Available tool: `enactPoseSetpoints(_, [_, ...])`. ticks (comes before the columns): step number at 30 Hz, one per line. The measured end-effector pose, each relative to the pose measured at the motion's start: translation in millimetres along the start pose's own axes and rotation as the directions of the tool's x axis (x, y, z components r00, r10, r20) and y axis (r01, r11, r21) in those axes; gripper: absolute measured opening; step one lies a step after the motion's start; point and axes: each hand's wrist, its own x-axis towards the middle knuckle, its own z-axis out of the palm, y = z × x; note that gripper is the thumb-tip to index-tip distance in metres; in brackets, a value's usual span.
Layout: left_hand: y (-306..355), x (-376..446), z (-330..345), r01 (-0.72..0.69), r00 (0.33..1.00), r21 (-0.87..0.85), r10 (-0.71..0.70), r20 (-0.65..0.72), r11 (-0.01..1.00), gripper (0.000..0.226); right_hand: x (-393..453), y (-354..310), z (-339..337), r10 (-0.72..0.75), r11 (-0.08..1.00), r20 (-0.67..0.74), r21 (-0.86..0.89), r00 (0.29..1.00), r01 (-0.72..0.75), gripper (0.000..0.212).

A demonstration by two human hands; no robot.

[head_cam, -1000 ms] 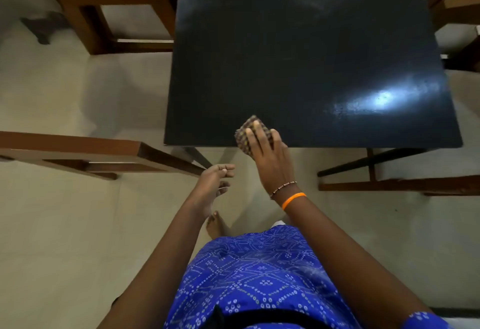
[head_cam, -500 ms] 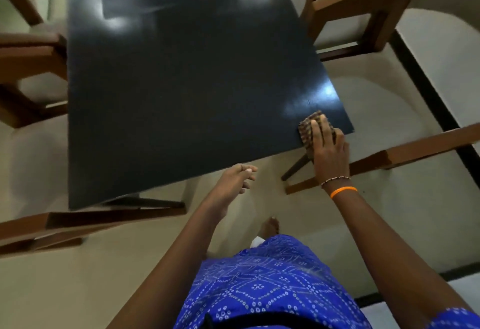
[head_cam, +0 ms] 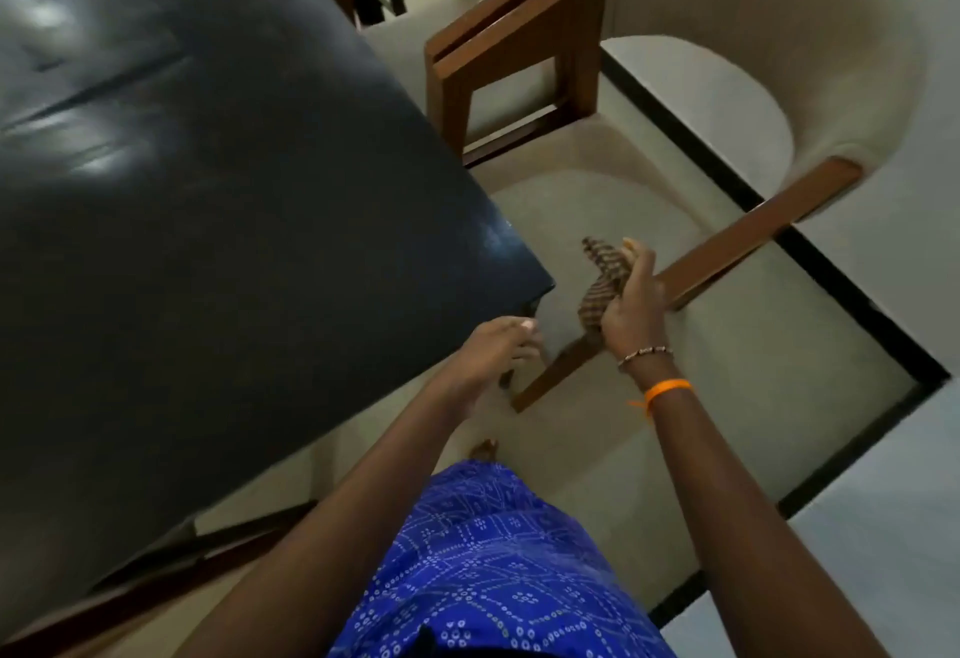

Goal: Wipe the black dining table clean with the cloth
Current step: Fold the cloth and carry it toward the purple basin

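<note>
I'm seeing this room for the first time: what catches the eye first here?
The glossy black dining table fills the left, light reflecting off its top. Just past its near corner, the right hand grips a bunched checked cloth in the air, off the table. The left hand hovers by the table's edge, holding nothing.

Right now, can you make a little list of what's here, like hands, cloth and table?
table: black table, shiny, cloth not on it
cloth: brown checked cloth, bunched, held past the table's corner
right hand: right hand grips the cloth, off the table
left hand: left hand holds nothing, fingers loosely bent, by the table's corner
chairs: wooden chair beside the table
floor: pale floor with a dark stripe
</note>
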Motion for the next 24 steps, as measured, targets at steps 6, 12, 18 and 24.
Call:
enactPoseSetpoints(6, [50,36,41,-0.102,0.988,-0.301,0.133,0.084,0.948,0.025,-12,-25,-27,-0.122,0.984,0.186,0.148,0.975,0.095,0.082])
enactPoseSetpoints(12, [94,75,86,-0.186,0.975,-0.212,0.207,0.081,0.959,0.014,10,-11,-71,-0.011,0.960,0.033,0.279,0.999,0.001,0.081])
enactPoseSetpoints(18, [112,107,146,-0.178,0.951,-0.120,0.202,0.234,0.977,0.020,31,32,-114,0.268,0.849,-0.038,0.481,0.963,-0.217,0.058])
enactPoseSetpoints(24, [128,145,225,-0.196,0.900,-0.017,0.187,0.394,0.980,0.025,69,104,-158,0.551,0.386,0.028,0.878,0.834,-0.284,0.048])
